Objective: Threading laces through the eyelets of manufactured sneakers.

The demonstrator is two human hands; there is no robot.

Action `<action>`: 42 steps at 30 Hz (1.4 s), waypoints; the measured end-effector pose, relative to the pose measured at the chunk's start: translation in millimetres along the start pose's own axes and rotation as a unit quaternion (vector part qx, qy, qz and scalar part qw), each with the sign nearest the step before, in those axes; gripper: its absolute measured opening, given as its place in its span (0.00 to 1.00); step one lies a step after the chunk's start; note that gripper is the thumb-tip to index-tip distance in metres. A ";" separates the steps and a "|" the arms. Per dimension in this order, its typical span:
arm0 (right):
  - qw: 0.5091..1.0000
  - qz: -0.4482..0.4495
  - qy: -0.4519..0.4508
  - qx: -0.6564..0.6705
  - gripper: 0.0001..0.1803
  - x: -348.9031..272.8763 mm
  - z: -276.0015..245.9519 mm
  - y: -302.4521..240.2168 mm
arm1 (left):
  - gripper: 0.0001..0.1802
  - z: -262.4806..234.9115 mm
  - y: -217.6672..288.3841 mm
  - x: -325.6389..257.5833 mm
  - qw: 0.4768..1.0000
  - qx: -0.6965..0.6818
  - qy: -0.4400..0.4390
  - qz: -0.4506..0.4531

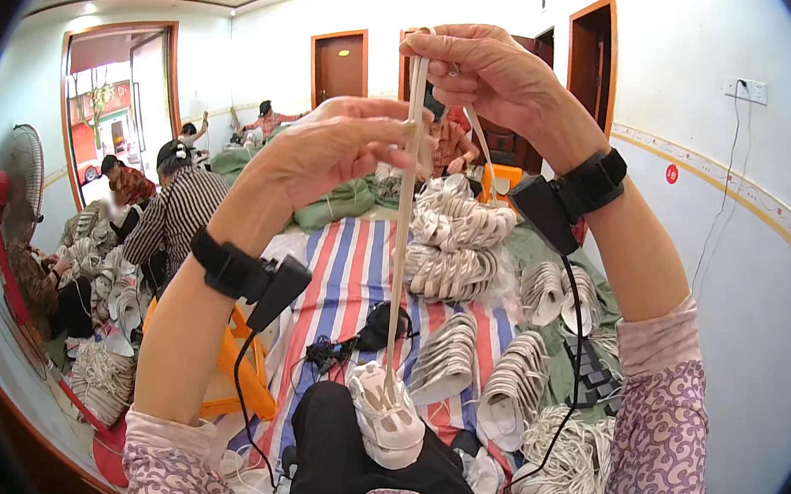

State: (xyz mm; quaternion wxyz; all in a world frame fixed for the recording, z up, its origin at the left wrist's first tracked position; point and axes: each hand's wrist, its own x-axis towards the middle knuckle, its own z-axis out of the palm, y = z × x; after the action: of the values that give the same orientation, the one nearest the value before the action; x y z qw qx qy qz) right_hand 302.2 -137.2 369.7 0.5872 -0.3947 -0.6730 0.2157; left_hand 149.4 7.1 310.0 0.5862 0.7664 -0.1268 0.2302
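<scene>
A white shoe upper (385,419) rests on my lap, over dark trousers. From it a pale, flat shoelace (398,276) runs straight up, drawn taut. My right hand (489,70) is raised highest and pinches the lace at the top between thumb and fingertips; a loose end of it hangs behind this hand. Lower down, my left hand (343,147) is closed at the lace, thumb and fingers meeting around it, slightly blurred. Both wrists wear black straps with small box-like devices and cables.
Stacked white shoe uppers (458,243) stand on the striped sheet (337,260). More rows (512,392) and a laces bundle (564,473) lie to the right. An orange stool (241,366) and red fan (10,248) are left. Several people work farther back, including one in stripes (175,216).
</scene>
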 end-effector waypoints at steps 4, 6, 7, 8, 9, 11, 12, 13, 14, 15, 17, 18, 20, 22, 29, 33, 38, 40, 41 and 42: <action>0.998 -0.020 0.024 -0.050 0.13 0.7 4.3 -31.4 | 0.21 8.3 25.5 17.3 0.997 -0.059 -0.001 0.053; 0.998 -0.026 0.022 -0.056 0.13 0.2 1.3 -44.1 | 0.20 12.7 40.5 20.3 0.994 -0.092 -0.005 0.051; 0.998 -0.026 0.020 -0.055 0.13 -0.3 -0.4 -49.6 | 0.18 15.3 47.0 20.6 0.991 -0.127 -0.005 0.042; 0.997 -0.032 0.034 -0.068 0.13 -1.0 -1.9 -54.4 | 0.15 19.1 49.9 18.4 0.991 -0.122 0.027 0.041; 0.996 -0.036 0.036 -0.071 0.13 -3.3 -5.6 -56.9 | 0.15 19.2 47.8 17.3 0.992 -0.119 0.024 0.044; 0.998 -0.027 0.021 -0.060 0.12 -8.3 -12.9 -60.2 | 0.15 14.6 40.4 12.3 0.994 -0.090 0.019 0.053; 0.998 -0.032 0.019 -0.053 0.11 -11.6 -13.7 -57.7 | 0.16 16.8 36.0 4.4 0.997 -0.026 0.047 0.047; 0.998 -0.033 0.019 -0.053 0.11 -15.5 -14.9 -55.5 | 0.16 16.3 32.1 -0.5 0.997 -0.025 0.046 0.048; 0.998 -0.031 0.034 -0.049 0.11 -19.5 -16.1 -52.9 | 0.16 14.1 27.3 -3.8 0.998 -0.013 0.038 0.042; 0.997 -0.027 0.048 -0.044 0.11 -22.4 -17.4 -50.1 | 0.17 14.3 22.4 -8.4 0.999 -0.001 0.030 0.035; 0.998 -0.022 0.055 -0.032 0.11 -24.2 -20.7 -45.4 | 0.17 15.3 13.7 -18.3 0.997 -0.004 0.073 0.034; 0.997 -0.022 0.068 -0.039 0.11 -26.1 -20.3 -42.1 | 0.17 9.6 9.3 -22.4 0.998 -0.037 0.053 0.023; 0.996 -0.022 0.080 -0.045 0.11 -26.5 -21.7 -36.1 | 0.17 3.6 -1.8 -31.6 0.994 -0.090 0.057 -0.007; 0.997 -0.002 0.069 -0.031 0.11 -25.5 -25.1 -27.6 | 0.17 -1.6 -11.6 -42.1 0.996 -0.068 0.057 -0.015; 0.998 0.007 0.063 -0.022 0.10 -32.8 -29.3 -3.2 | 0.15 -17.9 -56.3 -95.4 0.998 -0.031 0.035 -0.037; 0.997 0.049 0.041 -0.046 0.09 -33.0 -11.1 38.1 | 0.15 -33.6 -97.4 -124.3 0.984 -0.076 0.090 -0.132; 0.986 0.055 -0.031 -0.152 0.09 -44.4 44.7 80.1 | 0.25 -10.8 -107.1 -145.4 0.984 0.045 0.084 -0.151; 0.981 0.072 -0.056 -0.171 0.09 -48.8 61.5 95.6 | 0.32 -0.4 -102.6 -137.6 0.994 -0.004 0.092 -0.060; 0.981 0.086 -0.066 -0.159 0.09 -48.9 69.3 106.1 | 0.35 3.0 -102.4 -134.5 0.994 -0.039 0.099 -0.039; 0.982 0.071 -0.075 -0.157 0.08 -48.2 76.2 111.7 | 0.28 11.1 -89.1 -131.2 0.992 -0.039 0.111 -0.035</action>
State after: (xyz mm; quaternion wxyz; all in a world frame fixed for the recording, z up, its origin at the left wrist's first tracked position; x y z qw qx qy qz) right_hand 260.0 -95.3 239.1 0.4488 -0.5114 -0.7109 0.1781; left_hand 79.9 11.6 167.1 0.6335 0.7168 -0.0430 0.2882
